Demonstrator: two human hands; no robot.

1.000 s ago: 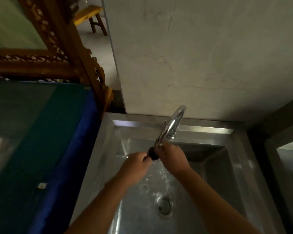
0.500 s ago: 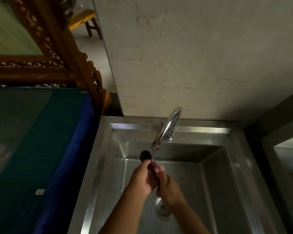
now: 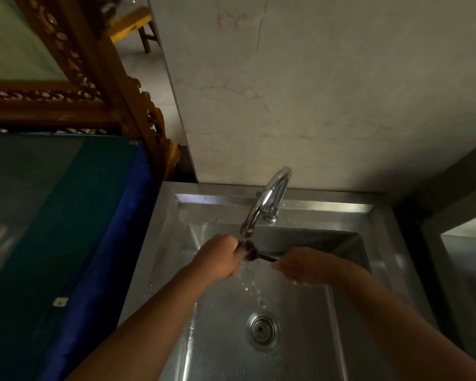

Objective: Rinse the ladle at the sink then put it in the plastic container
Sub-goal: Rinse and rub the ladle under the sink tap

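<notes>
A small dark ladle point(image 3: 252, 252) lies level under the spout of the chrome tap point(image 3: 267, 200), over the steel sink point(image 3: 379, 243). Water runs from the tap onto its bowl and splashes down toward the drain point(image 3: 262, 328). My left hand point(image 3: 219, 257) is curled against the ladle's bowl. My right hand point(image 3: 302, 266) grips the handle's end to the right. The plastic container is not in view.
A table with a green and blue cloth point(image 3: 66, 229) stands left of the sink. Carved wooden furniture point(image 3: 99, 86) rises behind it. A plain wall point(image 3: 327, 92) backs the sink. A second steel surface point(image 3: 465, 257) lies at the right.
My hands were close together with the ladle upright half a second ago. They have spread apart, the ladle has turned level, and its bowl sits under the running water.
</notes>
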